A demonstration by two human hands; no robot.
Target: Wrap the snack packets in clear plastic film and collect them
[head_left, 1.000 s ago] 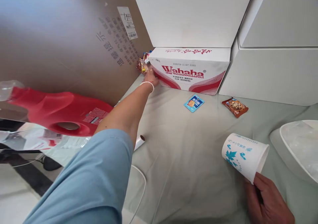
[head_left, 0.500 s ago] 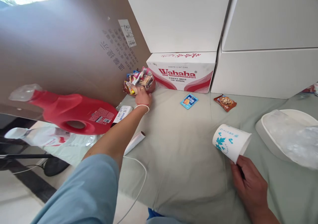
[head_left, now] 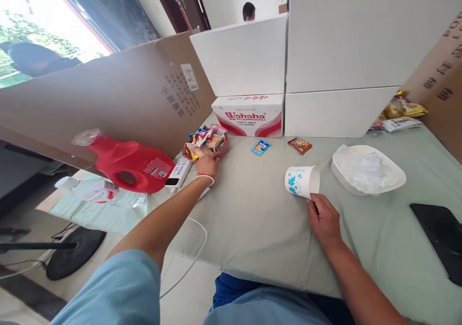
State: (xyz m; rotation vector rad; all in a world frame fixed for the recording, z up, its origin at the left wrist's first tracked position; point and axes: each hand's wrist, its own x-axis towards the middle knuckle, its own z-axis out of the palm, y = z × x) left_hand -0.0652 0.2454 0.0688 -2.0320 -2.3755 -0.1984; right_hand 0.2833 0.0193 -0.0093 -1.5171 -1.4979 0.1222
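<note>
Our left hand (head_left: 206,164) has drawn the bowl of snack packets (head_left: 207,141) out from beside the Wahaha box (head_left: 249,117) toward frame centre-left, its grip closed on the rim, while our right hand (head_left: 324,218) still holds the tilted paper cup (head_left: 301,181) over the green surface (head_left: 260,219), right of centre.

The paper cup (head_left: 302,181) was white with a teal leaf print, lying on a pale grey-green cloth (head_left: 260,219). At the far left a bright red jug (head_left: 132,164) carried a small red-and-white label, and beside it the heap of snack packets (head_left: 207,141) was a jumble of red, yellow, blue and pink. Farther back, the Wahaha box (head_left: 249,116) was white with red lettering and red-pink waves, a small blue packet (head_left: 260,146) had an orange patch, and a brown packet (head_left: 300,145) pictured a cookie.
</note>
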